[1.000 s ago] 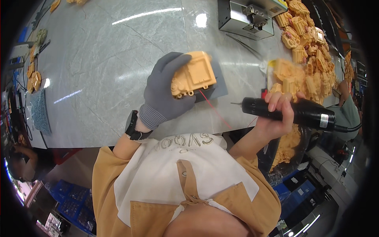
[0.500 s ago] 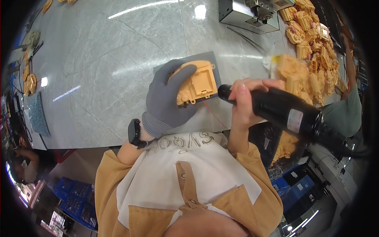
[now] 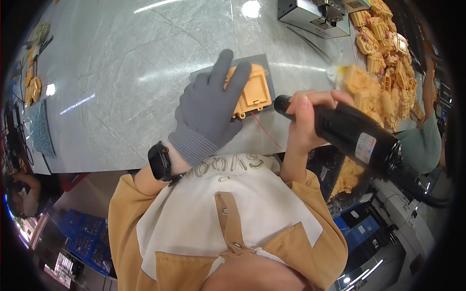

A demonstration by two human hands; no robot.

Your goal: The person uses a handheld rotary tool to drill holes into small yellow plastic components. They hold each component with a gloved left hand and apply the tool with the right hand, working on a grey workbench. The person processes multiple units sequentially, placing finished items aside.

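Note:
My left hand (image 3: 206, 106), in a grey knit glove, lies over the left part of a yellow-orange plastic housing (image 3: 257, 91). Its fingers are stretched out and spread, one of them across the housing. Under the housing is a flat dark grey mat (image 3: 263, 62). A thin red wire (image 3: 266, 131) runs from the housing's lower edge toward me. Bare, my right hand (image 3: 308, 121) is wrapped round a black corded electric screwdriver (image 3: 340, 128). The tool is held sideways, its nose pointing left, just right of the housing and apart from it.
Many yellow-orange plastic parts (image 3: 388, 63) are heaped at the right, some in a clear bag (image 3: 359, 85). A grey metal machine (image 3: 315, 22) stands at the back. A blue-grey packet (image 3: 42, 128) lies far left. Another person's arm (image 3: 429, 92) shows at the right edge.
My left hand's fingers have straightened and spread, where before they curled over the housing. The screwdriver remains in my right hand near the housing. The whole view has shifted slightly.

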